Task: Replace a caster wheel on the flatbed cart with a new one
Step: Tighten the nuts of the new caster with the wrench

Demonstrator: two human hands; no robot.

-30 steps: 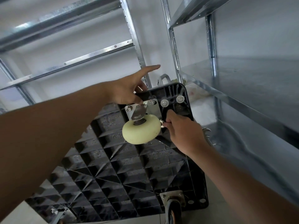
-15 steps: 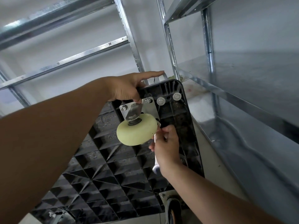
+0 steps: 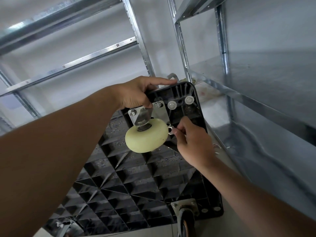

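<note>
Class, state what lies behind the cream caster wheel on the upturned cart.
Behind the cream caster wheel sit its metal mounting plate and the cart's black ribbed underside. The wheel covers the plate's lower part, so any fasteners there are hidden.

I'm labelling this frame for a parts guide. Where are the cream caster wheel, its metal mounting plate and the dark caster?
cream caster wheel (image 3: 147,136), head view, on the tread.
metal mounting plate (image 3: 161,112), head view, bare right part.
dark caster (image 3: 185,224), head view, on the wheel.

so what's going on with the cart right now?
A person has the flatbed cart tipped up with its underside facing them. The left hand grips the cart's top edge beside the cream caster wheel, whose mounting plate shows two nuts. The right hand pinches a small metal nut or washer at the plate's lower corner.
</note>
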